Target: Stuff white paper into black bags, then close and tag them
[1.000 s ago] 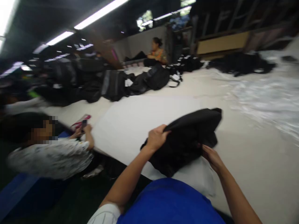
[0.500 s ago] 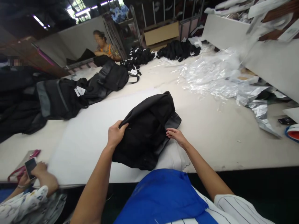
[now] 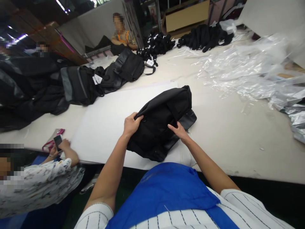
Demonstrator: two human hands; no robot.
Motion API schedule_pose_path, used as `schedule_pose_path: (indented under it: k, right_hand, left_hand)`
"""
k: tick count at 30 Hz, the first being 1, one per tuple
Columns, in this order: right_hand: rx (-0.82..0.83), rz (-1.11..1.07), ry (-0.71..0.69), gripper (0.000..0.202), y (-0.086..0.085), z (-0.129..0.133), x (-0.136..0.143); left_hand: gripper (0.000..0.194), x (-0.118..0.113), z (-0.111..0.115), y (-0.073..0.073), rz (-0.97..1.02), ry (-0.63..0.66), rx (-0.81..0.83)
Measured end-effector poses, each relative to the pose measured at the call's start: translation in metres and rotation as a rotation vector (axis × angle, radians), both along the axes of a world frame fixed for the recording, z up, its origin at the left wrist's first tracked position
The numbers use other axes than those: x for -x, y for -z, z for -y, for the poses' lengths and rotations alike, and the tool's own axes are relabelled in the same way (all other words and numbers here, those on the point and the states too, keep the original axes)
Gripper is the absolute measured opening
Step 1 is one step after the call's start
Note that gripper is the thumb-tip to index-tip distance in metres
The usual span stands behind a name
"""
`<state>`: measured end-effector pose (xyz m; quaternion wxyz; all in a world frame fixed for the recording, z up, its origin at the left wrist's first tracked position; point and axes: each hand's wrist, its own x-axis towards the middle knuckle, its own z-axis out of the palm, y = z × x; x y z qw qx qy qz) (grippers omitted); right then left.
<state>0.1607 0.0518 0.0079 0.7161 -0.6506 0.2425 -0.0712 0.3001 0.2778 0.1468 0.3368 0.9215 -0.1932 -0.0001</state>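
Observation:
A black fabric bag (image 3: 154, 127), slumped and creased, lies on white sheeting right in front of me. My left hand (image 3: 132, 124) is closed on its upper left edge, thumb on top, near a small dark ring. On the bag's right side, my right hand (image 3: 180, 131) holds the edge close to a strap. Its thumb lies across the front, and the other fingers are partly hidden. A smoother dark panel sticks out to the right beyond that hand.
Several black bags (image 3: 81, 84) with white tags line the table's left side. Black straps (image 3: 207, 38) are heaped at the back before a cardboard box (image 3: 188, 16). Clear plastic (image 3: 247, 66) covers the right rear. One person sits behind; another, at left, holds a phone (image 3: 57, 142).
The camera view has swung left and down. My right hand has shifted from fingertips against the bag's side to thumb across its front. My left hand keeps its hold.

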Motion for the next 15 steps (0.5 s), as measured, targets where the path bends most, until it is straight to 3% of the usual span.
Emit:
schedule_pose_path:
  k: [4, 7, 10, 12, 15]
  right_hand:
    - [-0.014, -0.016, -0.027, 0.078, 0.004, 0.003, -0.004]
    - [0.095, 0.015, 0.083, 0.087, 0.017, -0.002, 0.010]
    - [0.302, 0.067, 0.140, 0.052, 0.026, -0.017, 0.035]
    - [0.375, 0.097, -0.012, 0.027, 0.026, -0.029, 0.051]
    - [0.425, 0.215, -0.236, 0.017, 0.022, -0.043, 0.064]
  left_hand:
    - [0.024, -0.004, -0.004, 0.000, 0.039, -0.067, 0.063]
    - [0.025, -0.007, -0.004, 0.000, 0.038, -0.156, 0.158]
    - [0.026, -0.008, 0.001, 0.000, -0.010, -0.239, 0.315]
    - [0.026, -0.009, 0.006, -0.002, -0.079, -0.301, 0.446]
    - [0.029, -0.010, 0.013, -0.007, -0.172, -0.374, 0.616]
